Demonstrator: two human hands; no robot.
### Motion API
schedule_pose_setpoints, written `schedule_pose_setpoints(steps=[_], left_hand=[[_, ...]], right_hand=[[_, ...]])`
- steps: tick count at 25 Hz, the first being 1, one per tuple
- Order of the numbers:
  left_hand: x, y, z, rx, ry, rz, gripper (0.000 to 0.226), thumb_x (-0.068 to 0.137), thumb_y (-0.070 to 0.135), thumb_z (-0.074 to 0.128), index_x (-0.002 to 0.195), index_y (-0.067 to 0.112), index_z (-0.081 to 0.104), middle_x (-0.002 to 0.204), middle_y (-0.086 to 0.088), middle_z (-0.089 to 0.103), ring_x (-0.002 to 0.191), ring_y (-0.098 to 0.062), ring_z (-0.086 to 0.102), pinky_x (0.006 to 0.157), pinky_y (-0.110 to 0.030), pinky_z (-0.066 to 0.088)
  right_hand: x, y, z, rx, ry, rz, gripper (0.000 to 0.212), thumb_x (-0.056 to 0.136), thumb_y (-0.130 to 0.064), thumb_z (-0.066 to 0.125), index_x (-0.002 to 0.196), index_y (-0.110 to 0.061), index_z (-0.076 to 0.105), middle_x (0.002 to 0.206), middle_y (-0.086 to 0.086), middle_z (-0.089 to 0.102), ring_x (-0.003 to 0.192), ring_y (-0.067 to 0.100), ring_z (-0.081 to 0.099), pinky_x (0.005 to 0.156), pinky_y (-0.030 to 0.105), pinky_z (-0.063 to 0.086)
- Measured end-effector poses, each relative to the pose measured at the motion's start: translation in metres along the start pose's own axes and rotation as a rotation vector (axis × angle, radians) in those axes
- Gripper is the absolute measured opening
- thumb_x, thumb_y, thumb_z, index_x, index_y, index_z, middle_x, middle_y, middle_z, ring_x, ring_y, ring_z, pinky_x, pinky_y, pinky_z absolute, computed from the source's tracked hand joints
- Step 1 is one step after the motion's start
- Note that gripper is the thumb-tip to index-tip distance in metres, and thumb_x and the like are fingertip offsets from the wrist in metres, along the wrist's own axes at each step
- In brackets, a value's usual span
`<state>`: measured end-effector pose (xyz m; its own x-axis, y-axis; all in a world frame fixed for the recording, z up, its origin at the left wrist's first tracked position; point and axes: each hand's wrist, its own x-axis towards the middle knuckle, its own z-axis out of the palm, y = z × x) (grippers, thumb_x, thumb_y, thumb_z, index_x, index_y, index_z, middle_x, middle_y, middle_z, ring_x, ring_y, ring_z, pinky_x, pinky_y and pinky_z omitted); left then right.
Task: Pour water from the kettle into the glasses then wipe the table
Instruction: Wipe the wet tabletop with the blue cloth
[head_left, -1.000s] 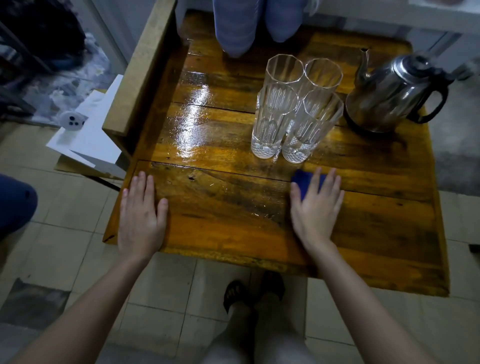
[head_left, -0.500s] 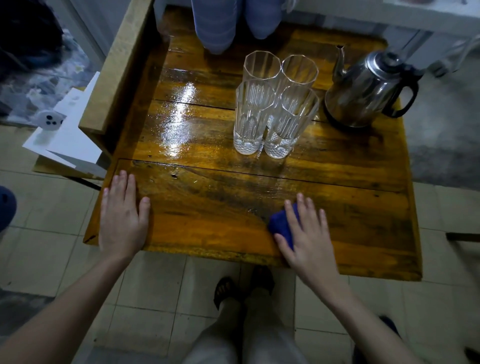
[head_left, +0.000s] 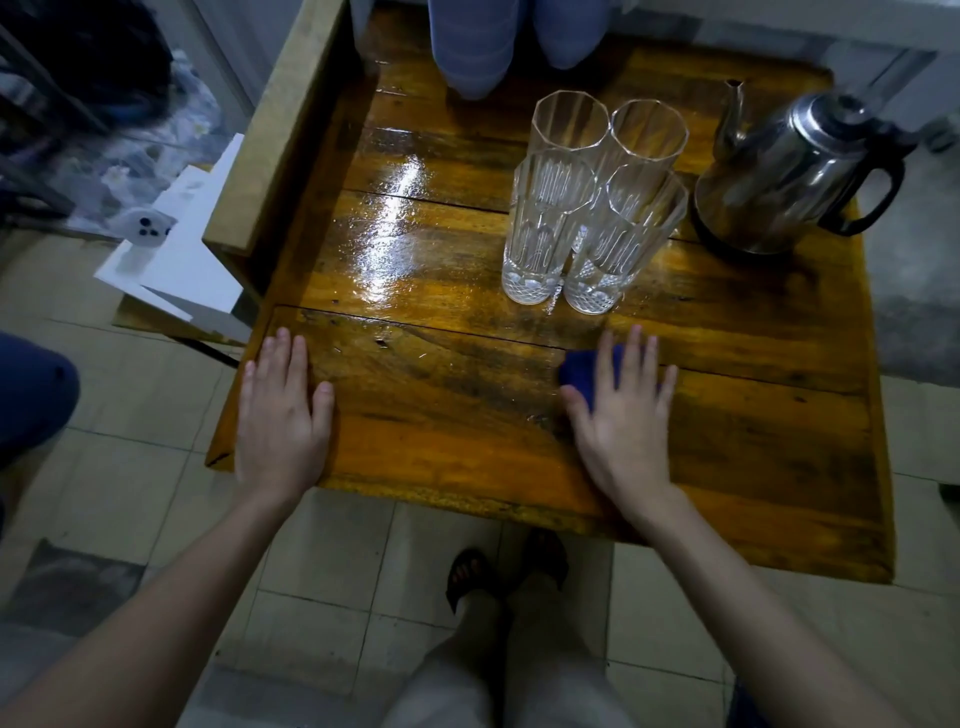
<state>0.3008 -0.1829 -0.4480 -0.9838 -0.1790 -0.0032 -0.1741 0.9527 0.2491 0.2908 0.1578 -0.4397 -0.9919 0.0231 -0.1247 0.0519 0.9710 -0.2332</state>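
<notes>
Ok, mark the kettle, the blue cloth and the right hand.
kettle (head_left: 774, 176): head view, on its steel body.
blue cloth (head_left: 579, 370): head view, on the part showing beside the fingers.
right hand (head_left: 621, 431): head view, on its back.

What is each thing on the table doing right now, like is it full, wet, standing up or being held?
glasses: four, upright, bunched together; whether they hold water is hard to tell.
kettle: upright, lid on, nobody holding it.
table: wet and shiny toward the far left.
blue cloth: pressed flat on the table under the right hand.
right hand: flat, fingers spread over the cloth.
left hand: flat on the table's near left corner, holding nothing.
</notes>
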Motion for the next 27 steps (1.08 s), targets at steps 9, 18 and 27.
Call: schedule_pose_setpoints(steps=[9, 18, 27], left_hand=[[-0.001, 0.002, 0.0, 0.036, 0.005, 0.035, 0.063, 0.1, 0.041, 0.021, 0.152, 0.007, 0.017, 0.161, -0.009, 0.014, 0.15, -0.02, 0.009, 0.122, -0.04, 0.006], [0.025, -0.02, -0.013, 0.064, -0.123, 0.3, 0.066, 0.098, 0.048, 0.024, 0.154, 0.016, 0.013, 0.163, -0.004, 0.011, 0.15, -0.014, 0.005, 0.122, -0.042, 0.004], [0.026, -0.02, -0.01, 0.032, -0.105, 0.289, 0.065, 0.098, 0.047, 0.025, 0.154, 0.017, 0.013, 0.162, 0.0, 0.011, 0.15, -0.011, 0.005, 0.123, -0.039, 0.005]], right_hand=[[-0.059, -0.004, 0.02, -0.143, -0.049, -0.399, 0.068, 0.102, -0.058, 0.018, 0.157, -0.017, 0.02, 0.166, 0.014, 0.01, 0.154, 0.03, 0.007, 0.12, 0.056, 0.011], [-0.032, 0.057, -0.013, -0.015, -0.013, 0.14, 0.081, 0.095, -0.067, 0.007, 0.158, -0.017, 0.008, 0.163, 0.025, 0.007, 0.151, 0.04, 0.006, 0.121, 0.059, 0.01], [-0.012, -0.139, 0.04, -0.064, -0.07, -0.447, 0.074, 0.097, -0.061, 0.025, 0.157, -0.019, 0.018, 0.163, 0.025, 0.008, 0.151, 0.042, 0.007, 0.121, 0.059, 0.011]])
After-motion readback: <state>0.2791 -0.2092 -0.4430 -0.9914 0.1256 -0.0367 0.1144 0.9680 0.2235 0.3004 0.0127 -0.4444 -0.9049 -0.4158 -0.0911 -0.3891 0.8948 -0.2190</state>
